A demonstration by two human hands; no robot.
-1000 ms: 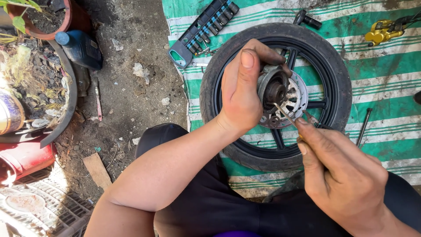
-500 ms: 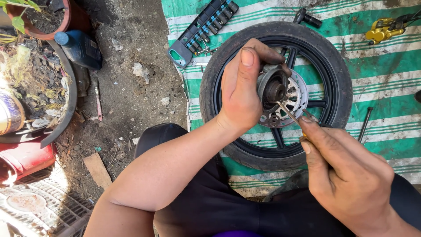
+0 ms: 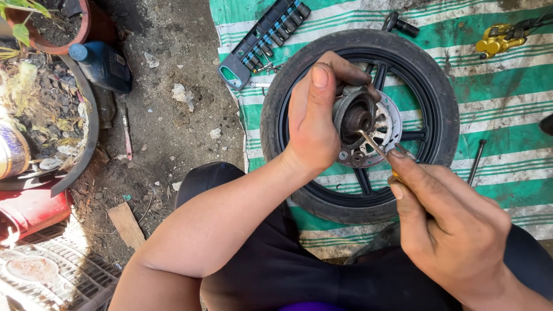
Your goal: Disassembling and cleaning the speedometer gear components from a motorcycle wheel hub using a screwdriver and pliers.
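A black motorcycle wheel (image 3: pixel 438 98) with its tyre lies flat on a green striped tarp (image 3: pixel 518 75). My left hand (image 3: pixel 314 115) grips a round, dirty hub part (image 3: pixel 354 115) above the wheel's centre, thumb on top. My right hand (image 3: pixel 443 219) holds a thin screwdriver (image 3: pixel 374 147) whose tip pokes into the opening of that hub part. A silver brake disc (image 3: pixel 389 124) shows beneath the part.
A rail of sockets (image 3: pixel 265 40) lies at the tarp's top left edge. A yellow metal part (image 3: pixel 504 37) and a black tool (image 3: pixel 400 24) rest at the top right, a thin rod (image 3: pixel 477 161) at right. Left are plant pots (image 3: pixel 52 29), a blue bottle (image 3: pixel 103 66) and dirt ground.
The screwdriver tip has moved up from the disc's lower edge into the hub part's opening. My left hand has tilted the part slightly.
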